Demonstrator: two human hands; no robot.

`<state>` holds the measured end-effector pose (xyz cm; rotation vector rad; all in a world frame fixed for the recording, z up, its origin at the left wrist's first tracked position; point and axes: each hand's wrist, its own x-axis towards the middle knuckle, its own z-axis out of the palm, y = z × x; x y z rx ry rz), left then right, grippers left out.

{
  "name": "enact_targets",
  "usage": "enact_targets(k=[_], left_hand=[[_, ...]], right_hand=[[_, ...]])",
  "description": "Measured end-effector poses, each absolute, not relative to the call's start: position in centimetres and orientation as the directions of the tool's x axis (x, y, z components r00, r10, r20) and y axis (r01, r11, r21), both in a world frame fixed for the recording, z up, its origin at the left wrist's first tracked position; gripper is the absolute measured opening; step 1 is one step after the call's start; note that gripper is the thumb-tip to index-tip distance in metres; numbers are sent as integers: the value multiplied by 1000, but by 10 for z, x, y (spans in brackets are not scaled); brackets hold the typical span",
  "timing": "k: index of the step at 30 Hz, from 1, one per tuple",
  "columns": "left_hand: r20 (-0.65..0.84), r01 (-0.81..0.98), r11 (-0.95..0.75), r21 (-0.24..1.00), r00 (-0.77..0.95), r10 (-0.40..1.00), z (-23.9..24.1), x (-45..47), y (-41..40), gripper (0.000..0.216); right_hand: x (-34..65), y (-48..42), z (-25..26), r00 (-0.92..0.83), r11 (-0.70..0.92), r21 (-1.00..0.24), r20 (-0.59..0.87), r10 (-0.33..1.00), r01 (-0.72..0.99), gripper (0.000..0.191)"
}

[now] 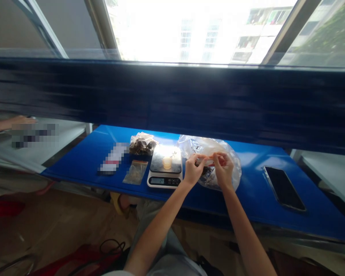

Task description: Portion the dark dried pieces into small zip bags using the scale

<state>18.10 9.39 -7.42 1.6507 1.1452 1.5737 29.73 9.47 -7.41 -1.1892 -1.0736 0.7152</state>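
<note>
My left hand (194,168) and my right hand (223,165) are close together, both pinching the top edge of a small clear zip bag (209,162). Much of this bag is hidden by the fingers. Behind and under the hands lies a large clear plastic bag (232,149) with dark contents that I cannot make out. To the left of my left hand is a white digital scale (150,181) with a lit display. A small pale yellow round item (167,163) sits on its metal plate. Another small zip bag (135,172) lies flat beside the scale.
A clear bag of dark pieces (143,144) stands behind the flat zip bag. Farther left lies a blurred-out pale item (114,158). A phone (284,188) rests on the blue table (253,207) at the right. Another person's hand (23,120) shows at the far left.
</note>
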Motion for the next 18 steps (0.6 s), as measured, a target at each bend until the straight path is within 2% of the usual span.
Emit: enact_targets(k=[10, 15, 18], left_hand=[[517, 250, -477, 843, -129, 846, -74, 179, 91, 23], [549, 257, -517, 816, -68, 833, -73, 175, 65, 18], [577, 262, -545, 796, -59, 815, -70, 165, 41, 23]], right_hand=[[296, 84, -79, 316, 246, -918, 344, 884, 312, 30], [292, 76, -80, 295, 273, -901, 376, 879, 336, 29], [287, 64, -75, 340, 277, -903, 386, 857, 328, 29]])
